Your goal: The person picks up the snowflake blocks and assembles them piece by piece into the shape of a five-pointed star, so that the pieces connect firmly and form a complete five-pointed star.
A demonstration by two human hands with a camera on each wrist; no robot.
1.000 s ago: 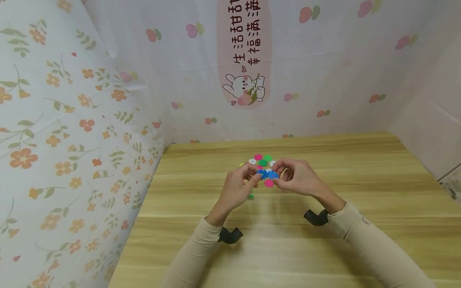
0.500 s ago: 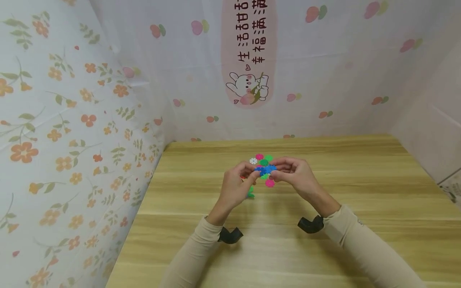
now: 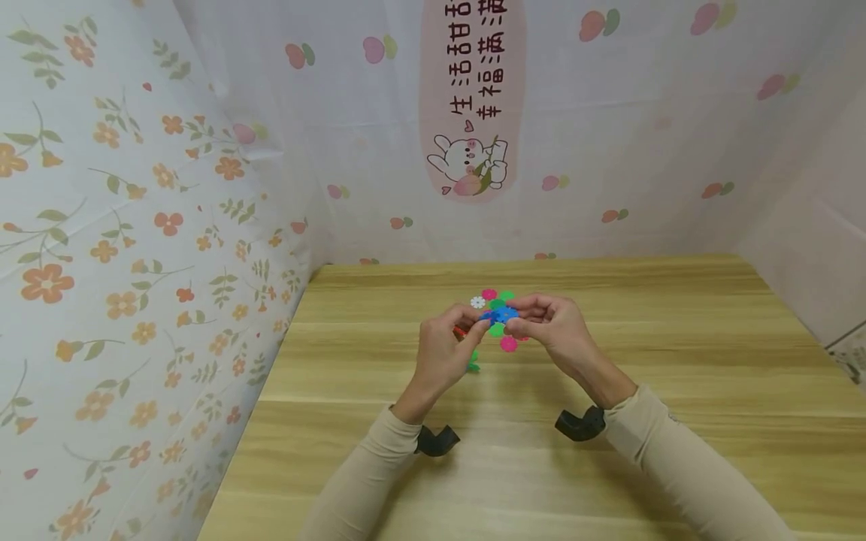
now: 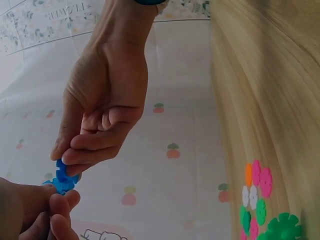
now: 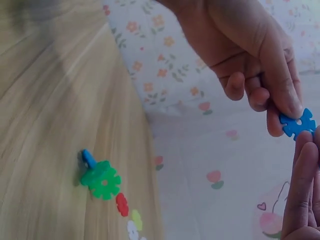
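Observation:
Both hands meet above the table over blue flower-shaped plastic discs, notched round the edge. My left hand (image 3: 440, 346) pinches a dark blue disc (image 3: 488, 320) between thumb and fingers. On the other side my right hand (image 3: 560, 330) pinches a lighter blue disc (image 3: 507, 315). The two discs touch at an angle; in the left wrist view the blue disc (image 4: 61, 172) in the far hand meets the other one edge to edge. Whether their slots are engaged cannot be told. Fingertips cover part of both.
Behind and under the hands lie several loose flower discs, among them a white disc (image 3: 477, 302) and a pink disc (image 3: 509, 344). Green discs (image 5: 103, 181) with a blue piece stand on the wooden table (image 3: 514, 481). Printed curtains (image 3: 365, 150) hang behind and at the left.
The right hand has moved slightly left, closer to the left hand. The blue discs have tilted in the fingers, and the green piece by the left hand shows more.

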